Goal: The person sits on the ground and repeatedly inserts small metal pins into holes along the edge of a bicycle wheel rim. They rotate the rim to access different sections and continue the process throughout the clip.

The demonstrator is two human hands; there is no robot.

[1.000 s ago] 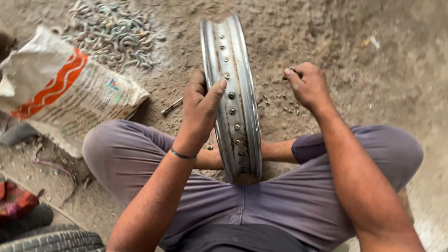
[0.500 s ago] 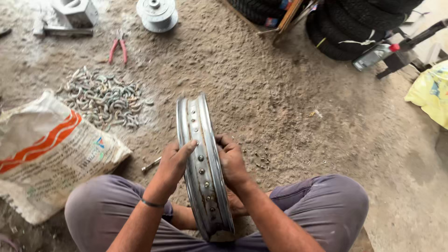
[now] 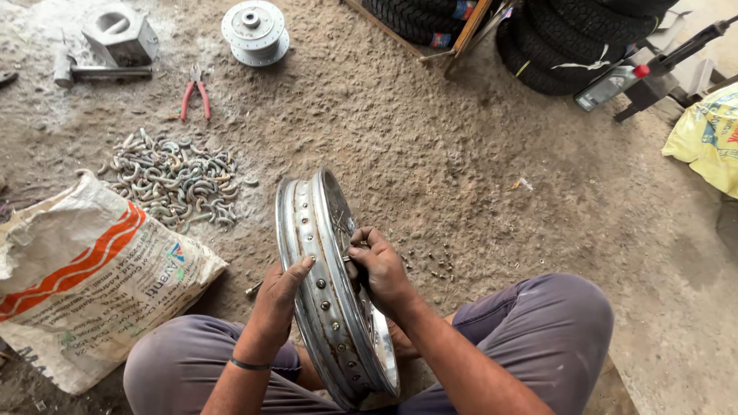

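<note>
Rim (image 3: pixel 332 303) stands on edge on the dirt floor (image 3: pixel 477 177), between the seated person's knees, tilted slightly. Left hand (image 3: pixel 278 296): grip closed on the rim's outer left flange, thumb lying across the drilled channel. Right hand (image 3: pixel 380 269): fingers pinched shut at the rim's right side near the top (what they pinch is too small to tell). Both grips sit on the upper half. Sack (image 3: pixel 92 280) left of the knee; pile of bent metal pieces (image 3: pixel 173 180) beyond it; pliers (image 3: pixel 194 91) farther off.

Red pliers (image 3: pixel 195 93), sack (image 3: pixel 84 277), tyres (image 3: pixel 584 38)
</note>
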